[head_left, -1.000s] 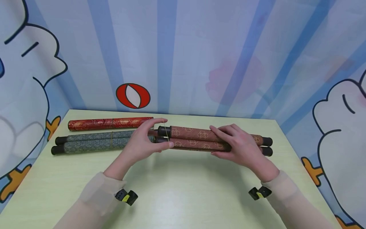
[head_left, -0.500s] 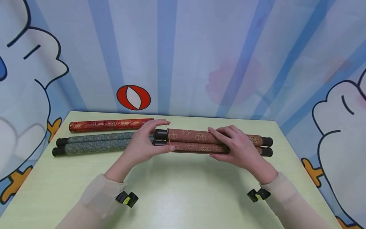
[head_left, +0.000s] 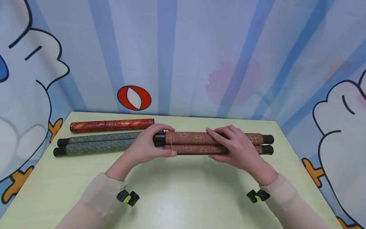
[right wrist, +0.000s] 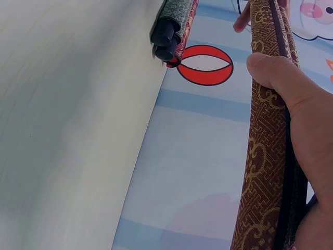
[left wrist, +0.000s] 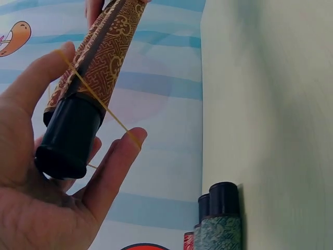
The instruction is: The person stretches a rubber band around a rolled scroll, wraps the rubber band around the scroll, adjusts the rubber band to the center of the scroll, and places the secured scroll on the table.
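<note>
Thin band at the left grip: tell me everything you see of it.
The thin band is yellow-tan, elastic-looking, and stretched taut on the spread left grip. In the head view it crosses the paired brown scrolls just inward of the black end caps nearest that grip. The left wrist view also shows bits of it on their far side, so it appears to loop around them. Whether it touches them is unclear.

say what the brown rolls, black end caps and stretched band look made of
Brown rolls: probably woven brocade, matte, with gold patterning. Black end caps: perhaps plastic or painted wood, smooth, faintly shiny. Band: probably rubber, thin, yellowish, stretched taut by the left hand.
</note>
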A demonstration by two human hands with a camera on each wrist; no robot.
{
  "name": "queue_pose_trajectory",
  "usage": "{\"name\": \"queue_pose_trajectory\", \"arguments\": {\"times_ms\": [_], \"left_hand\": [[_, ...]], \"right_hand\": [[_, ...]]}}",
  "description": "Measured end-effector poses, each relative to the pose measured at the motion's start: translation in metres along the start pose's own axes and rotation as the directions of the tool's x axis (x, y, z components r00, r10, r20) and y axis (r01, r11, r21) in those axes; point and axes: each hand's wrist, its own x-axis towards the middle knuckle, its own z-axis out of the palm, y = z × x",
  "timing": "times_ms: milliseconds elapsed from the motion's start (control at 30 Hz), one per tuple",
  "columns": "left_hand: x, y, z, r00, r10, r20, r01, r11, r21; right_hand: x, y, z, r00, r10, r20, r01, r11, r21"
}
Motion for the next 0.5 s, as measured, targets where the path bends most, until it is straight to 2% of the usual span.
{"name": "queue_pose_trajectory", "arguments": {"times_ms": [133, 200, 367, 500], "left_hand": [[0.0002, -0.0015, 0.0011, 0.999, -0.029, 0.015, 0.029, 0.998, -0.051], [0.0006, -0.0008, 0.0012, 1.0, -0.02, 0.009, 0.021, 0.999, -0.05], [0.0021, 0.0013, 0.0003, 0.998, 0.058, -0.014, -0.058, 0.998, 0.006], [0.0021, 0.0008, -0.0018, 0.993, 0.112, -0.025, -0.111, 0.994, 0.017]], "right_hand": [[0.0004, -0.0017, 0.0009, 1.0, -0.008, -0.002, 0.008, 1.0, -0.002], [0.0006, -0.0029, 0.001, 1.0, -0.01, 0.003, 0.011, 1.0, -0.006], [0.0021, -0.0053, 0.0004, 1.0, -0.013, 0.014, 0.013, 0.999, -0.033], [0.0033, -0.0063, 0.0002, 1.0, -0.016, 0.015, 0.016, 0.999, -0.046]]}}
